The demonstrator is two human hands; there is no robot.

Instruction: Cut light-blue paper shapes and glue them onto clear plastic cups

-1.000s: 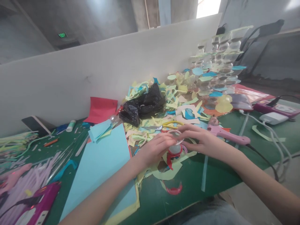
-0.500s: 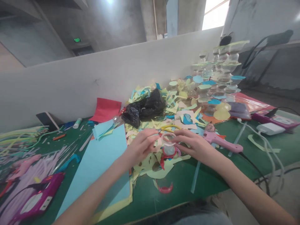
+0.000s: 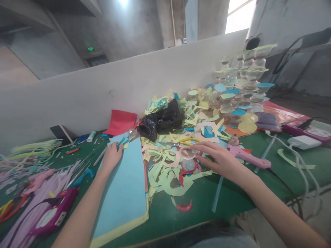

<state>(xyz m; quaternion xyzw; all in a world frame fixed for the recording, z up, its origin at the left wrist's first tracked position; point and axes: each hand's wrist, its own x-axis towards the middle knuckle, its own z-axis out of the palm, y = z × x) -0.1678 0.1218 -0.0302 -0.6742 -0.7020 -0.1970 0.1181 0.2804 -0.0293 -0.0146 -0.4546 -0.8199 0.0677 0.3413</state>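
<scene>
My left hand (image 3: 113, 159) is at the small cut blue paper pieces (image 3: 122, 138), its thumb and fingers on either side of their near edge. These lie at the top of a stack of blue paper sheets (image 3: 124, 186). With my right hand (image 3: 214, 155) I hold the rim of a clear plastic cup (image 3: 188, 153) between thumb and fingers. The cup stands upright over a rounded clear piece with a red ring (image 3: 189, 166) around it, on pale green paper scraps (image 3: 165, 179). Scissors with yellow handles (image 3: 190, 141) lie just behind.
A pink glue gun (image 3: 249, 159) lies right of my right hand. Behind are a black plastic bag (image 3: 165, 119) and stacked clear cups with paper discs (image 3: 247, 86). At left are purple sticks (image 3: 33, 210) and a magenta power strip (image 3: 55, 213). A red curved piece (image 3: 184, 206) lies in front.
My left hand has left the cup and moved left to the cut blue paper pieces. My right hand has stayed at the cup. The view has shifted slightly.
</scene>
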